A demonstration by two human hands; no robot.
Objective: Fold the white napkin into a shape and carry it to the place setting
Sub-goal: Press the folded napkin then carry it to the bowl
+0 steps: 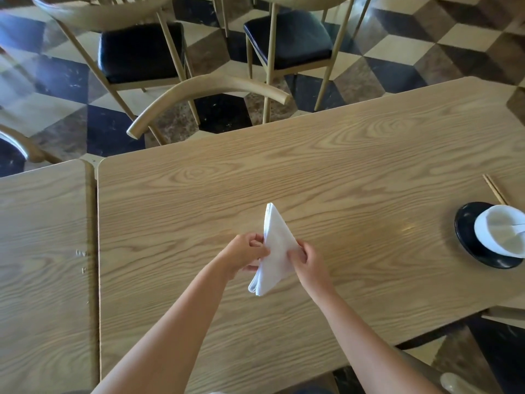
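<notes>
I have the napkin [277,248] up off the table [326,166], held between both hands over the near middle of the top. It is already folded down to a long narrow triangle of several layers, its point aimed away from me and its loose layered end hanging toward me. The place setting sits well apart, at the right edge: a dark plate [466,237] with a white bowl [500,233] on it and chopsticks [494,189] just beyond.

I judge this to be the late folding stage, the shape being tightened before the carry. To do it well I would keep the layers stacked square at the left edge, pull the cloth taut between the hands so each crease lands sharp, and not let the hanging end fan open. Pinching close to the fold line rather than out at the tip should stop the layers sliding. When I do carry it, I would hold it where the layers meet, so it reaches the plate in one piece.

My left hand [245,253] is curled narrow, thumb and fingertips closed on the left edge of the cloth. My right hand [308,258] is likewise pinched shut on the right edge, fingers bent in. Neither hand touches the table, as far as I can tell.
</notes>
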